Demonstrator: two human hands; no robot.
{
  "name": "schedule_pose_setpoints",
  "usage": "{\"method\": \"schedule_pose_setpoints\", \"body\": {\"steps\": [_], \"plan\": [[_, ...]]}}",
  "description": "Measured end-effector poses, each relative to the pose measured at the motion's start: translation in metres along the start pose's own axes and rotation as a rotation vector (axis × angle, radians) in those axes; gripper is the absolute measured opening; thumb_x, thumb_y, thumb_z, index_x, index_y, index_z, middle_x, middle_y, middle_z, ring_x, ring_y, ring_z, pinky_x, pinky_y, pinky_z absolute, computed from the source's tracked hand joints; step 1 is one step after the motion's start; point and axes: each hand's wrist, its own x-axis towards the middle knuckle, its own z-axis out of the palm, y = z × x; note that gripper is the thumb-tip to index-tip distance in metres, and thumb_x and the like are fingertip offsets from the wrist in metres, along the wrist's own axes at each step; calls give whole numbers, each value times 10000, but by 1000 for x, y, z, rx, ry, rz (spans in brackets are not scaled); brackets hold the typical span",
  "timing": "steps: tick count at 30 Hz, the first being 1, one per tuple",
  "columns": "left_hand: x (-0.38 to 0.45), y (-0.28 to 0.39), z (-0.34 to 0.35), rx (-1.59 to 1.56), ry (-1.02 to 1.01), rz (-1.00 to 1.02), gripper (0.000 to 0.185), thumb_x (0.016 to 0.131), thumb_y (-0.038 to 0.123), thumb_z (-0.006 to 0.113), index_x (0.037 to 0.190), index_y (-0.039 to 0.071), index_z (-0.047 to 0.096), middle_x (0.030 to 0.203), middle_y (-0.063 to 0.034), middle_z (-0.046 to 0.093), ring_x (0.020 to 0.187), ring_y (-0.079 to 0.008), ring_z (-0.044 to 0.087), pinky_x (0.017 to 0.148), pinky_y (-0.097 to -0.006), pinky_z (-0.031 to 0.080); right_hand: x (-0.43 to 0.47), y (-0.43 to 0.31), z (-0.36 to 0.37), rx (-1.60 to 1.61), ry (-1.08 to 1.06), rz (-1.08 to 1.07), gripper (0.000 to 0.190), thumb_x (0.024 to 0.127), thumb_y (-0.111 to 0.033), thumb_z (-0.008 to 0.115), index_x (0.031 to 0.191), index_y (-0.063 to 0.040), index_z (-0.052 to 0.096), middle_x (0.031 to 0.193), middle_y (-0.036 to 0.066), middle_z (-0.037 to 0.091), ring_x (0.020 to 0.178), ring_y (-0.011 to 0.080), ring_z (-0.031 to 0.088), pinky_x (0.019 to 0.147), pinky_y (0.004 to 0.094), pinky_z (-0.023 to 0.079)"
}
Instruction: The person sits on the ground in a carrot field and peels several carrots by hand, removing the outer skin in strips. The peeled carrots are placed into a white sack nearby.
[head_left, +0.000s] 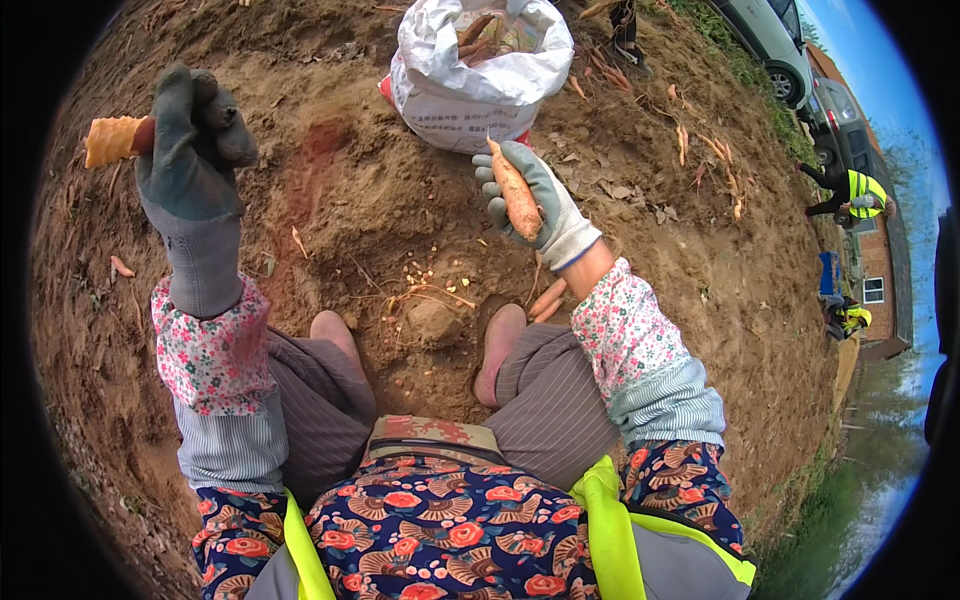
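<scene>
My left hand (193, 142), in a grey coated work glove, is raised at the left with its fingers curled around an orange, ridged object (114, 142). That object has a dark reddish band by the glove; the rest of it is hidden in the fist. In my right hand (551, 196), also gloved, lies a slender sweet potato (515, 192), its thin root end pointing up and away. Just beyond that hand stands an open white woven sack (465, 124) with sweet potatoes (475, 31) showing in its mouth.
Two sweet potatoes (547, 300) lie beside my right shoe (499, 352). Cut bits and thin roots (431, 292) are scattered between my feet. More sweet potatoes (724, 161) lie on the soil at right. People in yellow vests (864, 193) and parked cars (780, 52) are farther off.
</scene>
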Motion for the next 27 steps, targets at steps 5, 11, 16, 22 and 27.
{"method": "schedule_pose_setpoints", "body": {"steps": [5,11,16,22,27], "plan": [[5,2,-8,-45,29,38,222,934,277,574,963,62,622,755,-28,506,586,-136,441,534,-290,344,-9,-4,-5,61,141,55,488,949,-424,500,1166,12,509,974,113,636,882,249,656,737,394,585],[7,0,-14,-56,-35,52,249,943,302,582,963,56,621,766,-29,514,596,-136,450,542,-287,352,-24,3,17,-110,57,-68,386,873,-142,686,1197,-25,514,1022,73,621,921,203,640,767,343,568],[8,-2,-11,-15,-44,20,256,957,321,555,1006,79,622,794,-14,506,616,-121,435,566,-278,342,-26,-5,24,-93,-187,-137,472,903,-306,657,1270,-48,509,858,-27,597,714,77,593,606,243,529],[8,-5,-2,-22,45,67,234,937,280,588,907,49,607,702,-31,499,554,-152,451,497,-301,355,-28,-1,32,158,-180,32,573,935,-496,519,1256,-21,507,983,107,653,826,211,661,727,337,569],[18,5,-25,-144,-51,-17,248,955,295,553,810,94,552,601,26,356,497,-109,336,474,-280,284,-32,9,31,22,-12,-114,454,954,-398,543,1238,-45,511,1068,149,634,912,238,654,783,365,567]]}}
